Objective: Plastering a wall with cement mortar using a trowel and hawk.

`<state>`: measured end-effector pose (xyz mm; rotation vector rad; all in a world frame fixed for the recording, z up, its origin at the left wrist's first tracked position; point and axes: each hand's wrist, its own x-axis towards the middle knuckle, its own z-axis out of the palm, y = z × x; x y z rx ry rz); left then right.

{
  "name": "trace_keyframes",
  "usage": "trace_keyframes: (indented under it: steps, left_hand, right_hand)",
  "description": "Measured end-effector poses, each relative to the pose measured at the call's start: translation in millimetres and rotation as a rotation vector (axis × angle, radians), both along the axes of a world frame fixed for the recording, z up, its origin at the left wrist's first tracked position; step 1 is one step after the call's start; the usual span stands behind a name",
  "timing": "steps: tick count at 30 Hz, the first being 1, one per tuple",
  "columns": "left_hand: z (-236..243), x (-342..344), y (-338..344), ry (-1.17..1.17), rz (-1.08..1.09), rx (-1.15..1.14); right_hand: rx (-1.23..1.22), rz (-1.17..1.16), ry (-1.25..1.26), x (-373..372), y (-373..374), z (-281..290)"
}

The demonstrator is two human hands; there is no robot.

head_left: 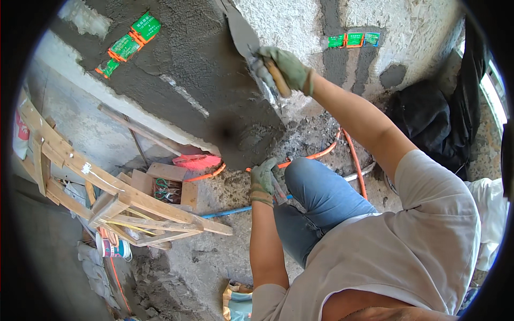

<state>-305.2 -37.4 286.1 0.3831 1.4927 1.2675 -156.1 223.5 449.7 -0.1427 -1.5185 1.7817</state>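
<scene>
My right hand, in a green-grey glove, is closed around the wooden handle of a plastering trowel. Its metal blade lies along the edge of wet grey mortar spread over the wall. Lower down, my gloved left hand is closed beside my knee, just under a dark mortar mass. A narrow piece shows by its wrist, but what it grips cannot be made out. Green box covers with orange frames sit in the mortar at the upper left.
A wooden trestle stands at the left, near a cardboard box of tools. An orange hose and a blue pipe cross the rubble-strewn floor. More green covers line the right wall, above black sheeting.
</scene>
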Motion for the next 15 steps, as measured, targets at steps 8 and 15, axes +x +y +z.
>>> trace_keyframes:
  steps: [8, 15]
  left_hand:
    - [1, -28, -62, -0.029, 0.168, -0.002]
    - [-19, -40, -98, -0.043, 0.287, -0.171]
  right_hand:
    - [-0.637, 0.047, -0.028, -22, 14, -80]
    - [-0.665, -0.17, -0.188, 6, -13, -171]
